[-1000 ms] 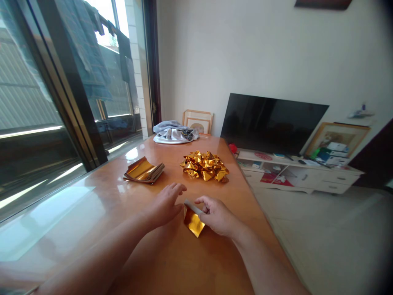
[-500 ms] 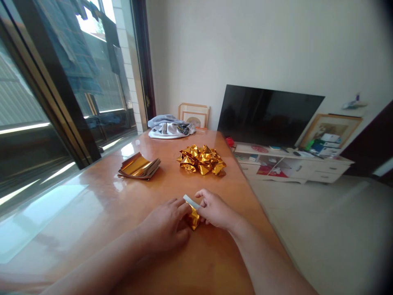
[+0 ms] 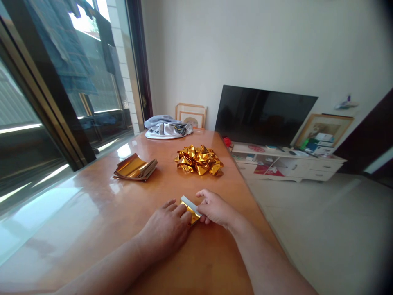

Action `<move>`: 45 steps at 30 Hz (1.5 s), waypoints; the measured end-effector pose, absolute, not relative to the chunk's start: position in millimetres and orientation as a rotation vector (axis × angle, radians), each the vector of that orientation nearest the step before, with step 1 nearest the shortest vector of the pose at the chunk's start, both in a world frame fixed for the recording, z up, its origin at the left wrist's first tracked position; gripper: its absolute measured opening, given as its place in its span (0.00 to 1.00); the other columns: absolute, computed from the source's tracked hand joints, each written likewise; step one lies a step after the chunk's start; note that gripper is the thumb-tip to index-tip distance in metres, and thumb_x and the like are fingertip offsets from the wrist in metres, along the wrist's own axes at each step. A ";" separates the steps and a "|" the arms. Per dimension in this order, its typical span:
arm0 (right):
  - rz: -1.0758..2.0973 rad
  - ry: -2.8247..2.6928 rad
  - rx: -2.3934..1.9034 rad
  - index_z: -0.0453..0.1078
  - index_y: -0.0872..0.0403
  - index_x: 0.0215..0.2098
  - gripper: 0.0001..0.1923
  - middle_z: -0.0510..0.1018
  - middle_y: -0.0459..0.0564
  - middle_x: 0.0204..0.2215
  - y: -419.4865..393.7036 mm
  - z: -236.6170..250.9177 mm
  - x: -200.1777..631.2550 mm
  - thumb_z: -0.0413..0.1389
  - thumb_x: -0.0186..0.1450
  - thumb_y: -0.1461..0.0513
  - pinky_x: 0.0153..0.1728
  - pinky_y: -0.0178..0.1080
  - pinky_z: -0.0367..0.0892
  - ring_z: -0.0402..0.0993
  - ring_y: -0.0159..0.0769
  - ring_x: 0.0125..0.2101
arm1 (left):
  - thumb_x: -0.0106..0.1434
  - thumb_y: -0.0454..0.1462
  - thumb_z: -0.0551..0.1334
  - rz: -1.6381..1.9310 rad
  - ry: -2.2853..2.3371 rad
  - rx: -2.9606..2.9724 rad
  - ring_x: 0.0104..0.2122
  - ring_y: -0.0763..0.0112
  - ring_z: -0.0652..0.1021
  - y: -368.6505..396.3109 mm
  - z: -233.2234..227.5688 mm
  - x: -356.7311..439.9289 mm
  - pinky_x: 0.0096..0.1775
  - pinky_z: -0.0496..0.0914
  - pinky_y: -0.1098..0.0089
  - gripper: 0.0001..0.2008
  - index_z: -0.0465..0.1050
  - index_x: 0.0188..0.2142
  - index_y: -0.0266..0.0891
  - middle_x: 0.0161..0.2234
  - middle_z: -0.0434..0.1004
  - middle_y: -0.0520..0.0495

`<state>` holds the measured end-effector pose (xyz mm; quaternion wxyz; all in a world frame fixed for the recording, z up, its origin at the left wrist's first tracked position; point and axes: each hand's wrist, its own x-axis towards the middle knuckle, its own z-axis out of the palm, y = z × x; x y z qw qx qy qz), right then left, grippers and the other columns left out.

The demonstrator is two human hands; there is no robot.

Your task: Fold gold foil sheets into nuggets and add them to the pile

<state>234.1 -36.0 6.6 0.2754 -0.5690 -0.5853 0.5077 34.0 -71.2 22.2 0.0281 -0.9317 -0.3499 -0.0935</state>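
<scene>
A small folded sheet of gold foil paper (image 3: 190, 208), its white back showing along one edge, lies on the wooden table (image 3: 101, 213) between my hands. My left hand (image 3: 167, 229) presses on it from the left with fingers spread flat. My right hand (image 3: 215, 209) pinches its right edge. Farther back sits a pile of folded gold foil pieces (image 3: 199, 159). To the left of the pile lies a stack of flat gold foil sheets (image 3: 135, 169).
A bundle of grey and white cloth (image 3: 167, 128) and a picture frame (image 3: 190, 116) are at the table's far end. A sliding glass door (image 3: 46, 102) runs along the left. A dark TV (image 3: 264, 116) on a white low cabinet (image 3: 291, 166) stands right of the table.
My left hand moved in from beside the foil sheet onto it. The sheet, held up by my right hand before, now lies lower and flatter. The view shifted slightly.
</scene>
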 end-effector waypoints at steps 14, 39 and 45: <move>0.859 -2.442 -1.277 0.77 0.52 0.32 0.10 0.78 0.44 0.31 -49.3 23.6 251.3 0.57 0.54 0.68 0.31 0.31 0.60 0.72 0.33 0.33 | 0.69 0.37 0.57 -0.349 -1.111 -2.938 0.42 0.63 0.79 -71.3 22.9 30.1 0.66 0.51 0.43 0.10 0.76 0.44 0.47 0.40 0.77 0.48; 0.837 -2.346 -1.492 0.70 0.54 0.25 0.06 0.74 0.42 0.25 -44.3 13.0 242.9 0.57 0.61 0.63 0.23 0.33 0.50 0.66 0.28 0.25 | 0.65 0.30 0.54 -0.658 -1.378 -3.043 0.37 0.66 0.75 -50.0 8.3 12.7 0.48 0.66 0.64 0.09 0.71 0.36 0.42 0.35 0.75 0.49; 0.844 -2.315 -1.531 0.70 0.54 0.25 0.07 0.75 0.42 0.25 -46.2 13.5 240.4 0.57 0.61 0.63 0.23 0.33 0.50 0.66 0.29 0.25 | 0.64 0.29 0.54 -0.670 -1.351 -3.089 0.38 0.68 0.76 -52.3 10.0 13.0 0.47 0.64 0.64 0.10 0.72 0.36 0.43 0.35 0.77 0.51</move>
